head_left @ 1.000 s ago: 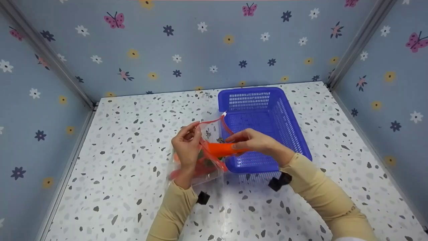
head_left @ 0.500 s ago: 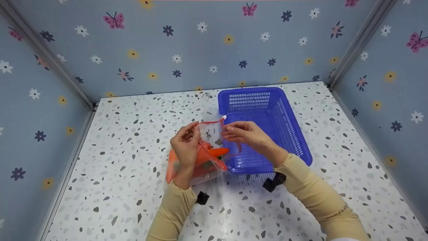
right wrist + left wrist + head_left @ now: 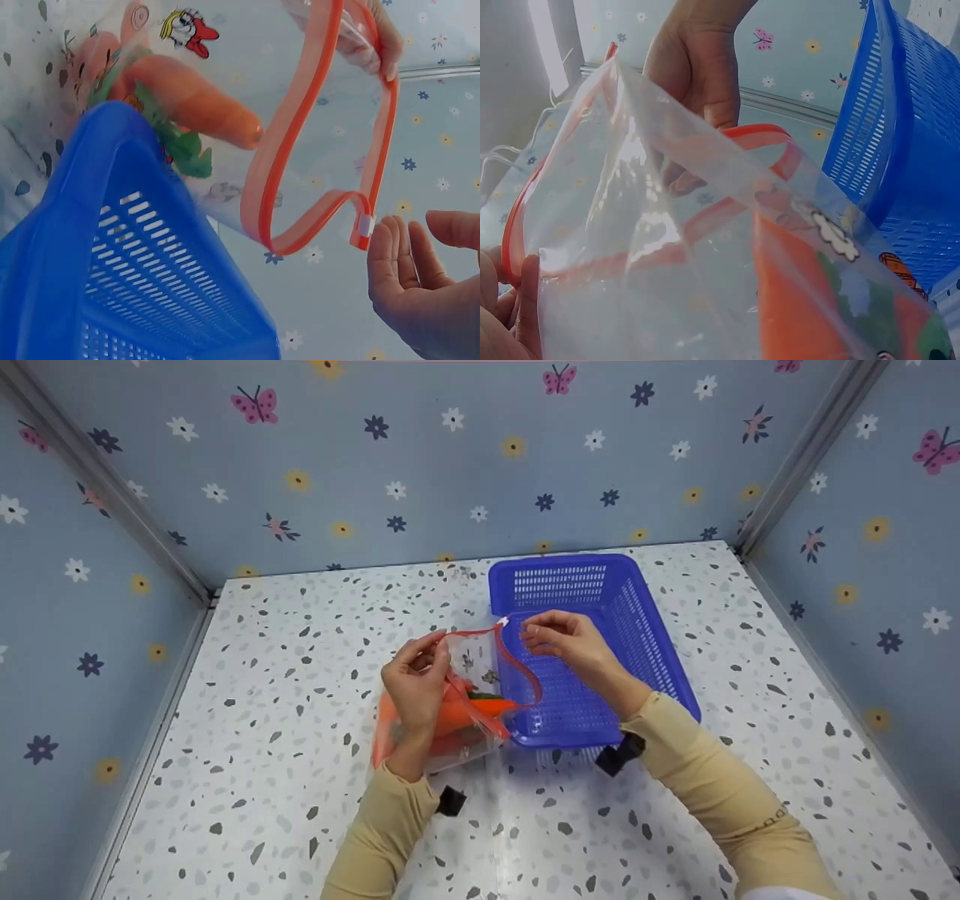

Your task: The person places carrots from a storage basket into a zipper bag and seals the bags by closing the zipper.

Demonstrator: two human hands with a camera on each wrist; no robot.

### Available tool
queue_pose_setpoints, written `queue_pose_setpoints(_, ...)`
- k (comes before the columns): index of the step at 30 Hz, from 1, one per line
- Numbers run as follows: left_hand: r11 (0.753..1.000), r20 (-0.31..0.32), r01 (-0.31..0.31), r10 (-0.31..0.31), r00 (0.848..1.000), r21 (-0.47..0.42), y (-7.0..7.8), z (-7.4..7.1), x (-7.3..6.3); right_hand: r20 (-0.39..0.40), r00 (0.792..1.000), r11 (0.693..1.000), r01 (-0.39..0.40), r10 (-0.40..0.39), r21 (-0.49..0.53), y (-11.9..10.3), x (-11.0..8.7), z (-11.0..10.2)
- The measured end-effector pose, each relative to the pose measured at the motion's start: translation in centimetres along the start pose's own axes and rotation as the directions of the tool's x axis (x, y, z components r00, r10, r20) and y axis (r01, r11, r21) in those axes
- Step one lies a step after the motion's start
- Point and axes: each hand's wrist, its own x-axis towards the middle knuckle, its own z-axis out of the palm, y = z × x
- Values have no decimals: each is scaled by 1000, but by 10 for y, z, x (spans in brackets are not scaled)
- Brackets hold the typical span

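Note:
A clear zip bag [image 3: 472,656] with a red zip edge and printed cartoon figures stands with its mouth open. Inside are orange carrots [image 3: 199,105] and something green [image 3: 191,150]. My left hand [image 3: 416,679] pinches the bag's zip edge between thumb and fingers. My right hand [image 3: 574,649] hovers over the basket with loosely bent fingers and nothing in them. In the right wrist view its fingertips are close to the white zip slider [image 3: 366,225], seemingly apart from it. One carrot's tip [image 3: 499,706] shows at the bag's mouth.
A blue perforated basket [image 3: 664,660] stands right beside the bag, partly behind the bag's mouth. The white speckled tabletop [image 3: 285,675] has patterned walls [image 3: 450,465] at the back and both sides.
The right hand let go of a carrot, which now lies in the bag, then drew back up and to the right, leaving the bag's edge. The left hand kept its pinch.

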Motion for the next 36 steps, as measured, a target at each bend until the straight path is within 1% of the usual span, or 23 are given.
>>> queue_pose_setpoints(4,1000,22,-15,15,1000,3,1,-1,3,-27,1000,1000,13,-13,-14,2,2,-1)
queue_pose_setpoints(6,1000,41,-7,7,999,2,10,0,4,-32,999,999,34,-35,-22,2,3,-1)
queue_pose_setpoints(8,1000,57,-2,1,998,3,13,-1,6,-39,997,997,65,-66,-30,3,5,-2)
queue_pose_setpoints(10,1000,68,6,-6,998,1,21,0,8,-43,994,994,101,-103,-45,5,7,-3)
queue_pose_setpoints(11,1000,70,10,-11,997,5,25,0,9,-45,992,991,118,-121,-57,6,9,-3)
queue_pose_setpoints(13,1000,77,2,-2,997,3,26,-1,10,-43,987,985,152,-156,-87,8,11,-4)
queue_pose_setpoints(15,1000,86,-3,4,996,-3,33,0,11,-33,981,975,186,-191,-121,11,14,-5)
queue_pose_setpoints(19,1000,101,-15,14,995,2,36,-1,14,-5,972,956,232,-236,-178,15,20,-4)
queue_pose_setpoints(25,998,119,-37,30,992,55,38,-2,19,41,969,946,245,-242,-211,17,26,-2)
queue_pose_setpoints(28,996,125,-39,29,992,82,40,-2,21,83,965,937,263,-251,-228,10,24,2)
queue_pose_setpoints(32,995,133,-38,25,991,96,44,-3,24,125,960,926,276,-251,-258,0,18,7)
queue_pose_setpoints(36,994,154,-46,30,988,100,46,-3,27,151,957,921,281,-248,-269,-4,17,8)
